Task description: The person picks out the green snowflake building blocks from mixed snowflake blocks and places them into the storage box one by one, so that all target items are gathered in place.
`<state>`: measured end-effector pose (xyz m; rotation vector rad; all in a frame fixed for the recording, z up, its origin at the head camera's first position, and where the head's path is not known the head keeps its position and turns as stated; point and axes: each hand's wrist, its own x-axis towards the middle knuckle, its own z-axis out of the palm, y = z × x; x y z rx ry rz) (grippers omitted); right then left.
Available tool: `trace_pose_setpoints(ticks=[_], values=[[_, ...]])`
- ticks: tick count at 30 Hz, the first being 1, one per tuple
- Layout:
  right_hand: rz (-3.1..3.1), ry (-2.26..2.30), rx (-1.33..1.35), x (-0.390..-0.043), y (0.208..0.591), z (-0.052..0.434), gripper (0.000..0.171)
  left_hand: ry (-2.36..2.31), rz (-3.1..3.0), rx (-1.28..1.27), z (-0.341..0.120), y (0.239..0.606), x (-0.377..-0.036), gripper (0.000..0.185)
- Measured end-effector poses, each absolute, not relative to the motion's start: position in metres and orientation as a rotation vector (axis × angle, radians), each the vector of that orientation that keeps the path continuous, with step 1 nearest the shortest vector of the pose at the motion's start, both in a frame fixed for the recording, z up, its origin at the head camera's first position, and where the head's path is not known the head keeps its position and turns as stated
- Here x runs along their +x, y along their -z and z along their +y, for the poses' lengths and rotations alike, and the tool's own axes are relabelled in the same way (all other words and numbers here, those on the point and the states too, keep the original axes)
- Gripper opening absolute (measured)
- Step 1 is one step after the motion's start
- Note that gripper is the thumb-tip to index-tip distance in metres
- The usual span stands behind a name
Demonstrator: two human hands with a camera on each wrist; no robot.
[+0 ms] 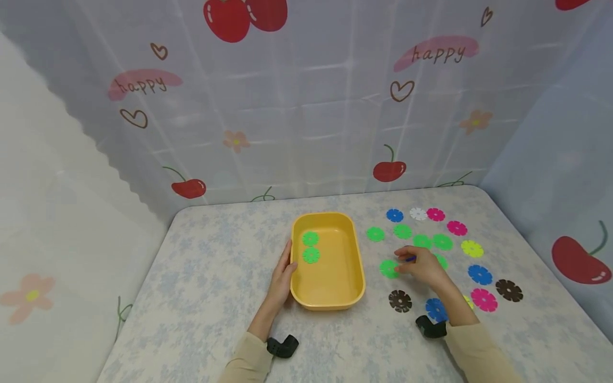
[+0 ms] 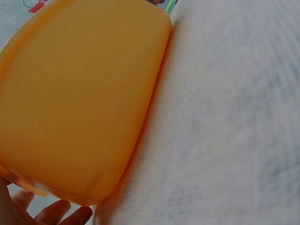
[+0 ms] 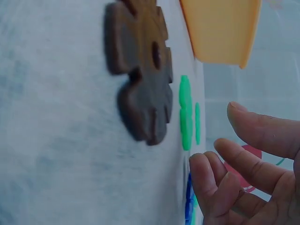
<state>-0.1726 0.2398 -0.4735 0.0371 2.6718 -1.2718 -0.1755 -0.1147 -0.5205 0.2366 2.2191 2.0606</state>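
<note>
A yellow plastic tray (image 1: 337, 274) stands on the table with two green notched discs (image 1: 311, 247) inside, near its left wall. My left hand (image 1: 281, 279) holds that left wall, thumb at the rim and fingers along the outside. In the left wrist view, fingertips (image 2: 77, 216) reach the tray's edge. My right hand (image 1: 423, 267) hovers over the discs right of the tray, its thumb apart from the fingers and nothing between them. Right by its fingertips lies a green disc (image 1: 388, 269); a blue disc (image 1: 411, 259) is partly hidden beneath the hand.
Nearer the front lies a brown disc (image 1: 399, 301), large in the right wrist view. Several more discs spread rightward, including a yellow one (image 1: 472, 248), a pink one (image 1: 484, 300) and a white one (image 1: 418, 214). A printed curtain (image 1: 311, 106) hangs behind the table.
</note>
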Motion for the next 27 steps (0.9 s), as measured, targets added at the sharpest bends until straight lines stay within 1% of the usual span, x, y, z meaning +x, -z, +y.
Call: trace_pose_setpoints(ticks=[8,16,27], values=[[2.685,1.241,0.058,-0.169,0.480,0.238,0.051,-2.053,2.167,0.272,-0.115,0.495,-0.166,0.058],[2.688,1.216,0.094,-0.169,0.483,0.235,0.053,-2.036,2.240,0.278,-0.115,0.522,-0.175,0.057],[2.768,1.175,0.081,-0.169,0.491,0.232,0.048,-2.057,2.229,0.294,-0.116,0.524,-0.176,0.057]])
